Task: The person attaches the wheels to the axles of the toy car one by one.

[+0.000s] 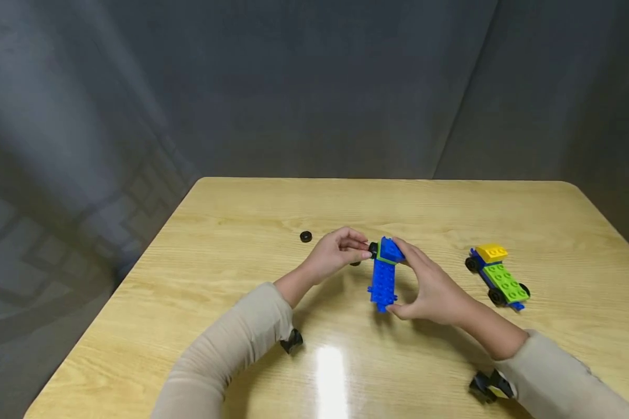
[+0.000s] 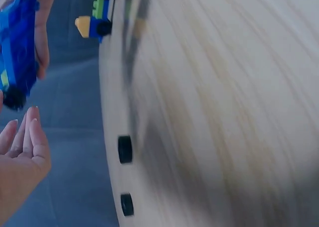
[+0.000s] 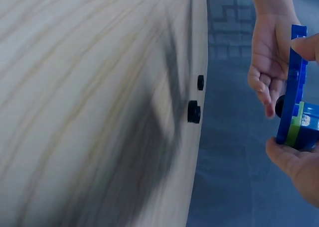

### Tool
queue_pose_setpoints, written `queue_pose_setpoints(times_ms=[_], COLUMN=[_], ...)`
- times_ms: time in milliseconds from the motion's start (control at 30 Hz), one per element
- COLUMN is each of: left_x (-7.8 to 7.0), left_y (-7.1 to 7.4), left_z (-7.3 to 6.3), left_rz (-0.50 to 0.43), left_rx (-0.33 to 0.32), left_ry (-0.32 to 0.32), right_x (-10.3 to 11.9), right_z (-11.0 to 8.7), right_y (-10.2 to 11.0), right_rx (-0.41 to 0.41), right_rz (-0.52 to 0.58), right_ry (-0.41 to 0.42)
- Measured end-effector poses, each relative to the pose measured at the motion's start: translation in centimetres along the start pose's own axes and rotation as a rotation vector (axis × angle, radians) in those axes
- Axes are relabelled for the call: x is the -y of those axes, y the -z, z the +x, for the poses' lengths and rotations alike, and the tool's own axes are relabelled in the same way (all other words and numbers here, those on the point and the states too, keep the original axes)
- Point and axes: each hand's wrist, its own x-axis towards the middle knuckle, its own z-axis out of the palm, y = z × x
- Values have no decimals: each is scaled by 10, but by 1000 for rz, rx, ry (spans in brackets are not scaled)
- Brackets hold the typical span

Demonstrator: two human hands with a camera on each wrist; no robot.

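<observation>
Above the middle of the table, a blue toy car point(image 1: 383, 279) with a thin green layer is held up by my right hand point(image 1: 437, 291), thumb at one end and fingers at the other. My left hand point(image 1: 335, 250) pinches a black wheel point(image 1: 373, 250) at the car's left side, near the raised blue block. In the left wrist view, this wheel point(image 2: 14, 97) sits against the car body above the left fingertips point(image 2: 35, 130). The right wrist view shows the right thumb and fingers gripping the car's point(image 3: 294, 82) two ends.
Two loose black wheels lie on the table, one point(image 1: 306, 236) left of my left hand and another point(image 1: 355, 263) partly hidden beneath it. A second toy car point(image 1: 503, 281), green and blue with a yellow block, stands to the right. A grey curtain point(image 1: 314, 87) hangs behind the table.
</observation>
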Motion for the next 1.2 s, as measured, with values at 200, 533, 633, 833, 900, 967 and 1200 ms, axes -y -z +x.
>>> queue_pose_setpoints(times_ms=[200,533,633,833,900,967,1200], left_x=[13,24,28,31,32,33,33], left_y=[7,16,17,17,16,14,6], left_z=[5,21,27,37,39,40,43], left_rz=[117,486,560,668,699,730,890], left_rx=[-40,11,44,73,90,106,129], left_ry=[4,-9,-20,-28,-7,9,-22], right_x=[-9,-16,-19,-23,-24,-25,-27], right_z=[-4,4,6,9,9,8,6], right_y=[3,11,11,13,13,13,11], right_rx=[1,-13,-12,-8,-7,-4,-11], right_rz=[-35,-95,-109,-119,-123,-125,-122], right_ry=[-74,-89,-88,-106,-114,-121,-117])
